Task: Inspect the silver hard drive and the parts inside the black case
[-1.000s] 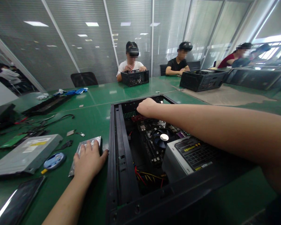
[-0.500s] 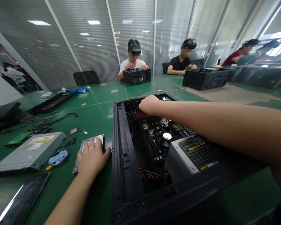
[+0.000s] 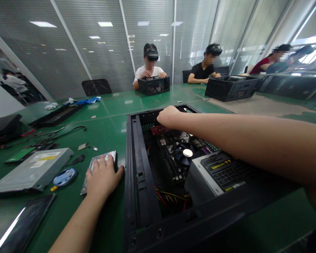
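An open black computer case point(image 3: 137, 168) lies in front of me with its inside facing up. In it are a motherboard with a round fan point(image 3: 187, 152), a red circuit card point(image 3: 158, 130) and a grey power supply point(image 3: 205, 181). My right hand point(image 3: 170, 117) reaches across the case to its far side, by the red card. It is curled, with its fingertips and anything in them hidden. Left of the case, my left hand point(image 3: 102, 175) lies spread and flat on a silvery hard drive point(image 3: 112, 154), thumb towards the case wall.
To the left are an optical drive point(image 3: 39, 165), a blue round tape-measure-like object point(image 3: 65, 177), a dark phone-like slab point(image 3: 26, 221), cables point(image 3: 65, 131) and a black panel point(image 3: 58, 116). Across the green table point(image 3: 110, 123), people work at other cases point(image 3: 154, 86).
My right hand has shifted very slightly at the far side of the case, and a little more of the red card shows. My left hand stays on the hard drive.
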The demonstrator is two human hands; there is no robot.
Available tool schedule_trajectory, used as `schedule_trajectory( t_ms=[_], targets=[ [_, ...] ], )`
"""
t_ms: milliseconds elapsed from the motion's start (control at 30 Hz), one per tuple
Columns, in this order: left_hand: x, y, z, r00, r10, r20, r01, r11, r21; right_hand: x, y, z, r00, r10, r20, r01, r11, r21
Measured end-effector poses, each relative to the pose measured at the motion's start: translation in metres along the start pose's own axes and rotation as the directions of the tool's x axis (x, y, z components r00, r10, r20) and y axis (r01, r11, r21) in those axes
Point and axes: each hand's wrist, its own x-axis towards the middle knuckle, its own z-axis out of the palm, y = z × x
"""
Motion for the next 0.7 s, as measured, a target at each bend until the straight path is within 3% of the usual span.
schedule_trajectory(
  t_ms=[700],
  targets=[
    [-0.0042, 0.0031, -0.0064, 1.0, 0.004, 0.022, -0.004, 1.0, -0.011, -0.0041, -0.0004, 0.0007, 1.0, -0.006, -0.001, 0.006, 1.0, 0.019]
  ],
)
